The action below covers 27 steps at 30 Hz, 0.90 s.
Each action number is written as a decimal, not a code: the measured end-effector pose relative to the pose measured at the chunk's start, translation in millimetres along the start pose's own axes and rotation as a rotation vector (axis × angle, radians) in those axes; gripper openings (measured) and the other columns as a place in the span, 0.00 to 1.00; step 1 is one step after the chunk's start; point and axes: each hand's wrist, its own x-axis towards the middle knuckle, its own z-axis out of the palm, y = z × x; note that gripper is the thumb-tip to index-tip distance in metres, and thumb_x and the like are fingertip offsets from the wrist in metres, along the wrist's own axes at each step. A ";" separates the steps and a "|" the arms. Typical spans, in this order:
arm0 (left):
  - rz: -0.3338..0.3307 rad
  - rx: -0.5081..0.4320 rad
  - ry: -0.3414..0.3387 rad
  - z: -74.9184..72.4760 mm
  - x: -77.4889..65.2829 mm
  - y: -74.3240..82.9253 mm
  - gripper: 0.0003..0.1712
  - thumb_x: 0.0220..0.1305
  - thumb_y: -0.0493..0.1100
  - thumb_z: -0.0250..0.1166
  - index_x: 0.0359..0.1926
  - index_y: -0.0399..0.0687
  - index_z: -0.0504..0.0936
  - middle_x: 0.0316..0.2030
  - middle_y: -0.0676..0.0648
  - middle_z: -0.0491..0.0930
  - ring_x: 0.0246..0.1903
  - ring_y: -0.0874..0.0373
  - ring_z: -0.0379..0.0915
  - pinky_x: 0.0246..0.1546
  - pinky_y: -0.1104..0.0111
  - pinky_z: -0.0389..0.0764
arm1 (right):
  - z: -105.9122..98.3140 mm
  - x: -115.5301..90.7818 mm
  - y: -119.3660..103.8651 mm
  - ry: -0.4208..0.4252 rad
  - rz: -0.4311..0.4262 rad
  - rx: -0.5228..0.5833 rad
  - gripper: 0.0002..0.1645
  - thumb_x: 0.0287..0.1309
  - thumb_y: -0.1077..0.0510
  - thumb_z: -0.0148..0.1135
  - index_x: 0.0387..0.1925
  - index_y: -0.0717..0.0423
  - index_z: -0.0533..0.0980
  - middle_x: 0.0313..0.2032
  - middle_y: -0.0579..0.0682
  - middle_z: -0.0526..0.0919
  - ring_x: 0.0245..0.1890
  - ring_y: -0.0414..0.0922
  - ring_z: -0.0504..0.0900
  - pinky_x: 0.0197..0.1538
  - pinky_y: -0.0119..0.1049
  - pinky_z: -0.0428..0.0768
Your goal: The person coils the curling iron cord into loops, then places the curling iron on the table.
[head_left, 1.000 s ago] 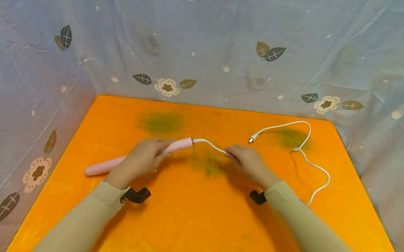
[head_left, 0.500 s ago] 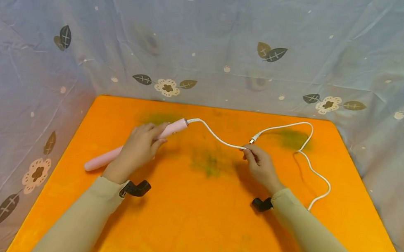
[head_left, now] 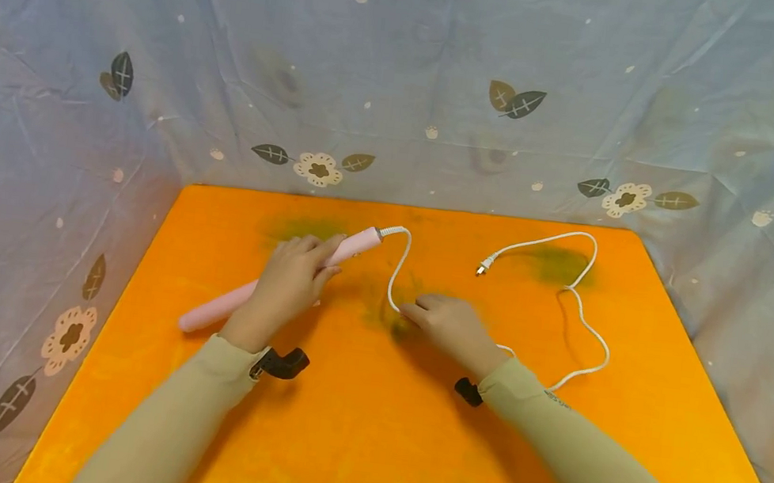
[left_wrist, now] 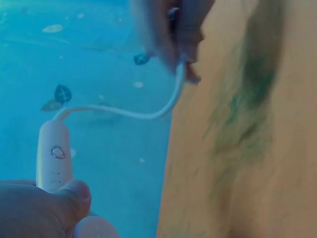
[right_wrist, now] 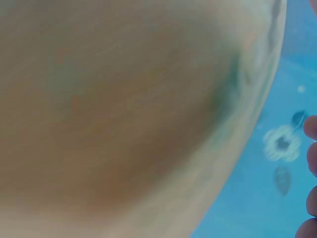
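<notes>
My left hand (head_left: 289,282) grips the handle of a pink curling iron (head_left: 218,307), held tilted with its corded end away to the right and its rounded tip toward the lower left. An oval button and small dots show on the handle (left_wrist: 54,156) in the left wrist view, with the thumb just below them. From the handle's end a white cord (head_left: 400,263) bends down to my right hand (head_left: 452,329), whose fingertips pinch it. The right wrist view is mostly blurred and catches only fingertips (right_wrist: 311,158) at its right edge.
The cord runs on past the right forearm and loops over the orange tabletop (head_left: 349,444). Its two-pin plug (head_left: 485,266) lies toward the table's back right. Blue-grey patterned curtains (head_left: 406,76) stand behind and on both sides.
My right hand went right along the cord, then came back left and nearer, bending the cord downward. The left hand moved the curling iron slightly away from me, then to the right.
</notes>
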 end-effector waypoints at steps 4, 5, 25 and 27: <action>0.072 0.059 -0.011 9.1 -2.0 6.6 0.29 0.63 0.46 0.67 0.64 0.50 0.74 0.40 0.43 0.78 0.37 0.45 0.72 0.44 0.53 0.72 | -7.7 19.6 -11.4 0.011 -0.078 -0.027 0.09 0.57 0.62 0.66 0.39 0.46 0.81 0.25 0.44 0.73 0.23 0.40 0.70 0.24 0.32 0.71; 0.097 0.076 -0.014 11.4 -3.1 7.8 0.28 0.63 0.46 0.67 0.64 0.51 0.74 0.40 0.43 0.78 0.37 0.45 0.72 0.43 0.53 0.72 | -10.4 24.3 -13.2 0.021 -0.098 -0.026 0.08 0.57 0.61 0.65 0.38 0.46 0.81 0.26 0.44 0.73 0.23 0.40 0.71 0.24 0.32 0.71; 0.359 0.085 -0.035 23.9 -19.1 17.8 0.26 0.59 0.40 0.71 0.59 0.52 0.79 0.38 0.48 0.78 0.36 0.50 0.71 0.47 0.58 0.71 | -53.0 53.2 -2.6 0.120 -0.097 0.037 0.03 0.59 0.60 0.67 0.33 0.49 0.80 0.22 0.46 0.67 0.19 0.40 0.60 0.21 0.30 0.61; 0.373 0.087 -0.037 23.4 -19.8 17.0 0.25 0.59 0.40 0.70 0.59 0.52 0.79 0.39 0.49 0.78 0.37 0.50 0.71 0.47 0.58 0.71 | -54.4 54.2 -1.1 0.125 -0.095 0.040 0.06 0.61 0.64 0.64 0.33 0.49 0.81 0.22 0.46 0.67 0.19 0.40 0.60 0.21 0.30 0.61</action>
